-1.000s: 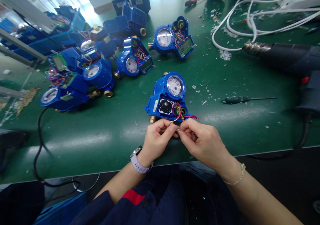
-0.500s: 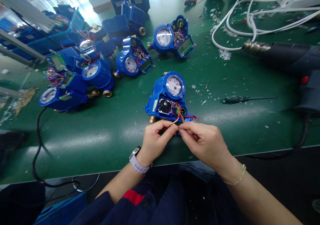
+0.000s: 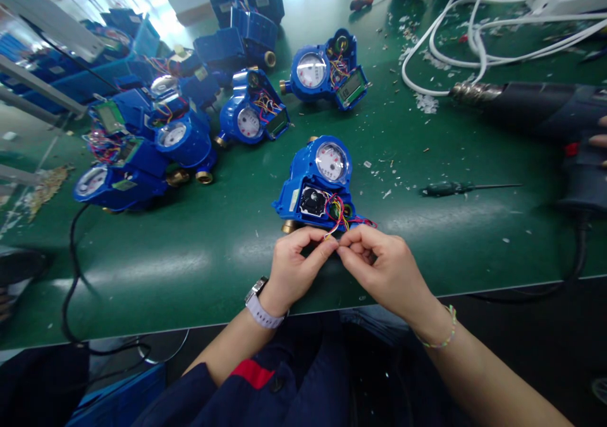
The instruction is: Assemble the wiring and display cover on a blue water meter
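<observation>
A blue water meter (image 3: 303, 174) with a round dial and an opened wiring compartment lies in front of me. Thin coloured wires (image 3: 337, 212) run out of the compartment down to my fingers. My left hand (image 3: 298, 259), below the meter, pinches the wires between thumb and forefinger. Against it, my right hand (image 3: 379, 256) is closed in a pinch at the wire ends, its fingertips meeting the left ones. The exact ends are too small and covered to make out. Part of the meter's blue lid shows behind my right fingers.
Several other blue meters (image 3: 249, 120) stand at the left and back. A green screwdriver (image 3: 446, 188) lies to the right. Beyond it is a black heat gun (image 3: 535, 107), with another person's fingers (image 3: 601, 139) on it. A white cable (image 3: 412, 79) loops behind.
My right hand has shifted slightly, its fingers curling more at the wire ends. The heat gun has moved a little left, and another person's fingers have appeared on it.
</observation>
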Available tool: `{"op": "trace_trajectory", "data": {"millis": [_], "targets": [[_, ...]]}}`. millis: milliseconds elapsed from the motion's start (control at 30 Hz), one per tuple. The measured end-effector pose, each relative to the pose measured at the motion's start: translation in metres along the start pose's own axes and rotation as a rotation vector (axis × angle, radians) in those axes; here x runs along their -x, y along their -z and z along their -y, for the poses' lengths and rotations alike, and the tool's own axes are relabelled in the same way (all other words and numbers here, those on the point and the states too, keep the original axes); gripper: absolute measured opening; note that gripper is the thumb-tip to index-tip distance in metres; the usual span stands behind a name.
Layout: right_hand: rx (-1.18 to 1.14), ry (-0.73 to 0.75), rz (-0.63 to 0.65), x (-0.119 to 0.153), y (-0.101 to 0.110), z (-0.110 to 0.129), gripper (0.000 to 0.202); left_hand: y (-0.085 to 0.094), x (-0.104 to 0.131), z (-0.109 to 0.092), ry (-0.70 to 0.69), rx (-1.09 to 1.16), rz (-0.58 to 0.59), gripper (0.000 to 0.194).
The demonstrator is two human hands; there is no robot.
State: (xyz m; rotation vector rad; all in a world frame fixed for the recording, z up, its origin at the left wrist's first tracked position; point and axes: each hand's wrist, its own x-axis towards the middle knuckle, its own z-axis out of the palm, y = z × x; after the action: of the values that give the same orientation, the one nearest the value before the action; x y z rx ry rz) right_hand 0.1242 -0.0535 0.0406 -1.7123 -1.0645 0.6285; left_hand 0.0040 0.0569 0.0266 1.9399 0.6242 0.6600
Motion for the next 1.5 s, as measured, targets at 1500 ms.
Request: {"op": "trace_trajectory", "data": {"millis": [1500], "targets": [[-0.013,0.049,-0.131,0.004,0.005,-0.008,0.006,-0.008,-0.003,0.001,-0.383,0.042,-0.035,0.018]]}}
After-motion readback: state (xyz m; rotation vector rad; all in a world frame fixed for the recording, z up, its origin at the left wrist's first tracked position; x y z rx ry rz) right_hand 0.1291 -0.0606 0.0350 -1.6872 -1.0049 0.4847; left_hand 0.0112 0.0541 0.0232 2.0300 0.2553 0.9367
